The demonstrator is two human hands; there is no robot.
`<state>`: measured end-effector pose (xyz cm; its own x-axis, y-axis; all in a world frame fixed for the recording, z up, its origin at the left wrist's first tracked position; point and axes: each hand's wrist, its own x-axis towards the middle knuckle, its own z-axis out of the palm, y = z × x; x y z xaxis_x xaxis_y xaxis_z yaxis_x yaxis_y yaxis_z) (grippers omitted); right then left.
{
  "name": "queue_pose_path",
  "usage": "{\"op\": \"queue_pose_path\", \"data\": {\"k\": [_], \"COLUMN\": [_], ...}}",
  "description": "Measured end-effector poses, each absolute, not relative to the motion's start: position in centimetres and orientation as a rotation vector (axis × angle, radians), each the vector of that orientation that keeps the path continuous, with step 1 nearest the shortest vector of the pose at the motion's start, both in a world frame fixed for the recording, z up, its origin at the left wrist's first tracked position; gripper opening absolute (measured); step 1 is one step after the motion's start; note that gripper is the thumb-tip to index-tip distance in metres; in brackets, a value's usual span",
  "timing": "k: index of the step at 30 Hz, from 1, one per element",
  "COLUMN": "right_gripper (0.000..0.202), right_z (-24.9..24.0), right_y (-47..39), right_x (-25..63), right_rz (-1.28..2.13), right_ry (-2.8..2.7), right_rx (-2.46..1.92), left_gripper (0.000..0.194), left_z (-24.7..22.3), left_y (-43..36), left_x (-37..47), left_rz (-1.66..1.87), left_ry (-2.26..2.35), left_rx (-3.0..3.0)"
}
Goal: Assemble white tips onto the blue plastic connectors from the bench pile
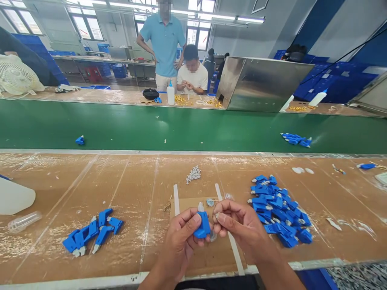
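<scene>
My left hand (185, 233) is closed round a blue plastic part (203, 225) with a pale tip pointing up, over a taped cardboard piece (202, 257). Just right of it, my right hand (234, 219) is pinched, thumb against fingers, on something small and greyish that I cannot make out. The hands are close together. Behind them lies a heap of small grey pieces (194, 174). A big pile of blue parts (279, 209) sits to the right, and a smaller group of blue parts (90, 231) to the left.
A green belt (136, 125) crosses beyond the brown table (127, 173), carrying blue parts (296, 139) at right. A clear tube (24, 222) and a white container (15, 196) stand or lie at left. Across the belt are a metal box (263, 84), a white bottle (171, 95) and people.
</scene>
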<state>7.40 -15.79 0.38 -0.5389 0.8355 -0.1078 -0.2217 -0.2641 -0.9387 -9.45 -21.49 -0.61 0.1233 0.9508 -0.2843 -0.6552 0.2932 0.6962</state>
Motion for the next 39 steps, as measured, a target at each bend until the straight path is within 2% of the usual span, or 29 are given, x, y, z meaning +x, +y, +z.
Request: {"op": "queue_pose_path", "data": {"k": [18, 26, 34, 39], "right_gripper": [0.021, 0.021, 0.029, 0.029], "right_z": [0.8, 0.6, -1.3, -1.5], "right_y": [-17.5, -17.8, -16.4, -16.3], "right_x": [6.5, 6.4, 7.2, 7.7], "right_rz": [1.645, 1.506, 2.06, 2.159], "right_ry": [-1.454, -1.497, -1.006, -0.899], "right_rx": [-0.944, -1.031, -0.836, -0.808], "left_gripper": [0.024, 0.023, 0.023, 0.023], "left_z": [-2.0, -2.3, -1.2, -0.1], "left_y": [-21.7, -21.4, -21.2, -20.5], "left_x": [-9.3, -9.2, -10.0, -10.1], "left_rz": [1.293, 1.362, 1.195, 1.116], "left_ry": [0.839, 0.962, 0.785, 0.763], "left_rx": [0.569, 0.821, 0.87, 0.889]}}
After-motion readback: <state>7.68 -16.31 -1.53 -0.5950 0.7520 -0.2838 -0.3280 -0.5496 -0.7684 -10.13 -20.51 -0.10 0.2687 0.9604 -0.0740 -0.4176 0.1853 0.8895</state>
